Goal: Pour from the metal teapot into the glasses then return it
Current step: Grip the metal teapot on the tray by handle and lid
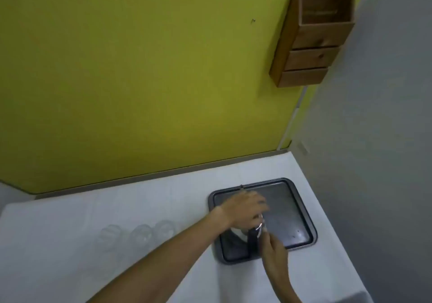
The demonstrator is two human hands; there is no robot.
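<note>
The metal teapot [236,232] stands on the left part of a dark grey tray [304,211], its black handle [253,242] facing me. My left hand [243,209] lies over the top of the teapot with the fingers curled down, hiding the lid. My right hand [275,253] comes up from the bottom edge, and its fingertips touch the handle's upper right side. Motion blur hides whether they grip it. Three clear glasses [109,235] [140,235] [164,229] stand in a row on the white table, left of the tray.
The white table [70,256] ends at a yellow wall behind and a grey wall on the right. A wooden box shelf [313,45] hangs high on the yellow wall. The tray's right half [287,223] holds nothing.
</note>
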